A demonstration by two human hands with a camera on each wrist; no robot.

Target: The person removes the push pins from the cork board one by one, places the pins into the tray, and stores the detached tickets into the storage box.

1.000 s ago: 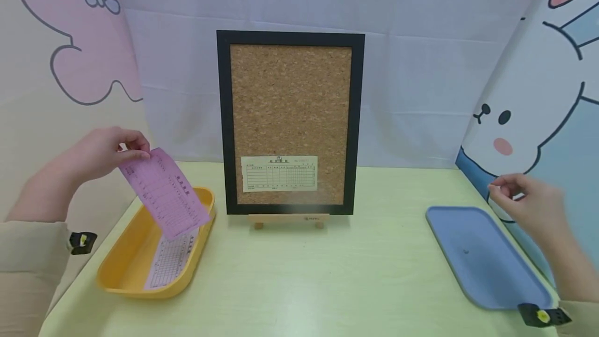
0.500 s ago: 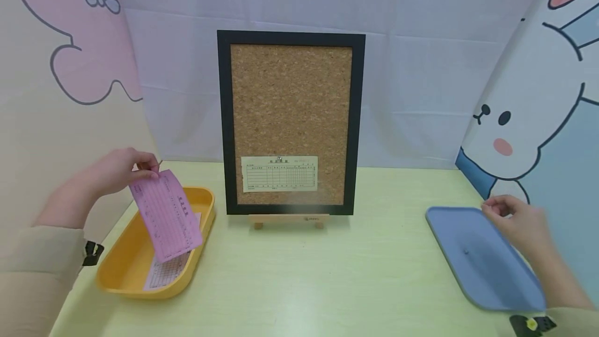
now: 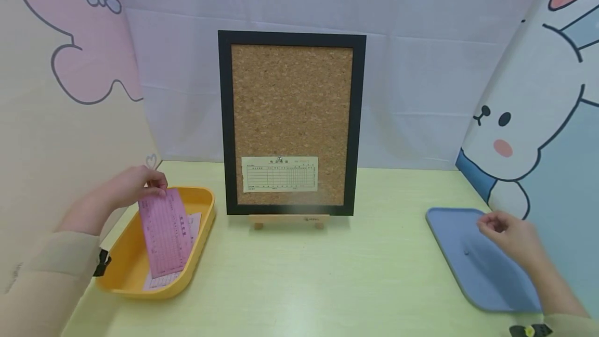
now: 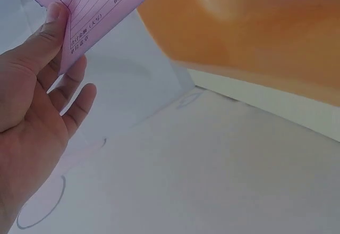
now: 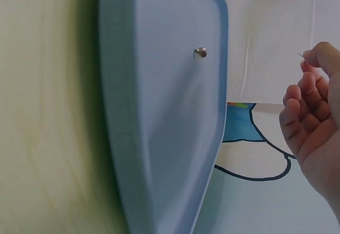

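My left hand (image 3: pixel 135 189) pinches a pink printed receipt slip (image 3: pixel 166 235) by its upper edge, thumb on one side. The slip hangs over the yellow basket (image 3: pixel 112 272), in front of a paler printed slip (image 3: pixel 195 222) lying inside. In the left wrist view, thumb and fingers grip a corner of the pink slip (image 4: pixel 101 5). My right hand (image 3: pixel 512 238) is above the blue tray (image 3: pixel 486 280). Between its thumb and forefinger a thin metal point of a push pin (image 5: pixel 300 55) sticks out; its head is hidden. Another silver push pin (image 5: pixel 200 52) rests on the tray.
A black-framed corkboard (image 3: pixel 292 103) stands on a small wooden easel (image 3: pixel 289 218) at the table's back. A pale green form (image 3: pixel 280 176) is pinned low on it. Printed cloth walls rise on both sides and behind the light green table (image 3: pixel 299 274).
My left hand has moved down and right, lowering the pink slip into the basket's opening over the paler slip. My right hand has come down and slightly left over the tray.
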